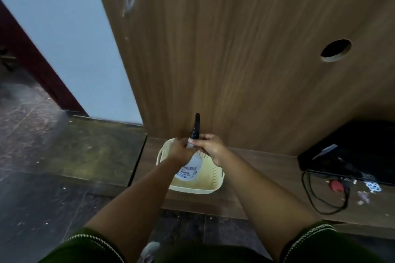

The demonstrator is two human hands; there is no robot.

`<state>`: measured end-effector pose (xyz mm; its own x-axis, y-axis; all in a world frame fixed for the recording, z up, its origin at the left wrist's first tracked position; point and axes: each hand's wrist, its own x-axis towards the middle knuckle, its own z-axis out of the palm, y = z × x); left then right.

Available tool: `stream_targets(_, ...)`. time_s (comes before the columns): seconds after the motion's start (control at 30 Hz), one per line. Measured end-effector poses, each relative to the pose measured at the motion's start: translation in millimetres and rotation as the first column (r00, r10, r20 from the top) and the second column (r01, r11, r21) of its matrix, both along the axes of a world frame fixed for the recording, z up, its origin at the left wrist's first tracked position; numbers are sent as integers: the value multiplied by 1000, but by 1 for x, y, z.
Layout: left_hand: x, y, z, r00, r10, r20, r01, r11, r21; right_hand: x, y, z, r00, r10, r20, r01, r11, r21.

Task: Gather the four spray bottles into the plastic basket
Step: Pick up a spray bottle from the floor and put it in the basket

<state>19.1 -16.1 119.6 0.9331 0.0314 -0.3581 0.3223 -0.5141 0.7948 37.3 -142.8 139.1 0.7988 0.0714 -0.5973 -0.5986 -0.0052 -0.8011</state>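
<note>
Step in hand: both hands are holding one spray bottle [193, 161] over the plastic basket [214, 179], which looks like lowering it in.
Bottle: it is standing roughly upright, black spray head [196, 127] pointing up, clear body with a white label facing the camera, its lower part sitting inside the basket's outline; whether the base is touching the basket floor cannot be told.
Left hand [180, 151]: its fingers are wrapping the neck and shoulder of the bottle from the left, closed on it.
Right hand [210, 149]: its fingers are pinching the neck just under the black spray head from the right, also closed on the bottle.
Basket: pale yellow, perforated walls, resting on a low wooden ledge [260, 164] at the foot of a tall wooden panel [235, 49].
Other bottles: none are showing in view, so the count gathered cannot be judged.
Handling: the bottle is looking like thin, stiff plastic, probably light unless filled; the smooth body may be slippery, so the narrow neck below the spray head is likely the surest place to take hold, keeping off the trigger.
Risk: the light basket may be sliding or tipping if the bottle is dropped against one wall.
Nearby: a black box [350, 149] and a looping cable [318, 200] are lying well apart to the right.
</note>
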Motion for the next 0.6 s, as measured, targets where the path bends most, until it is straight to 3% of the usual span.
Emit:
stream_targets(0.2, 25, -30, -3, 997, -58, -46, 55, 996, -71, 31, -72, 6, 986, -159, 58, 162, 986, -44)
stream_targets(0.37, 39, -36, -24, 977, -137, -163, 113, 982, -152, 41, -92, -2, 1000, 11, 11, -12, 995, 94)
stream_targets(0.6, 62, -32, -32, 958, -182, -223, 146, 975, -166, 42, -98, -27, 980, 119, 159, -69, 955, -290)
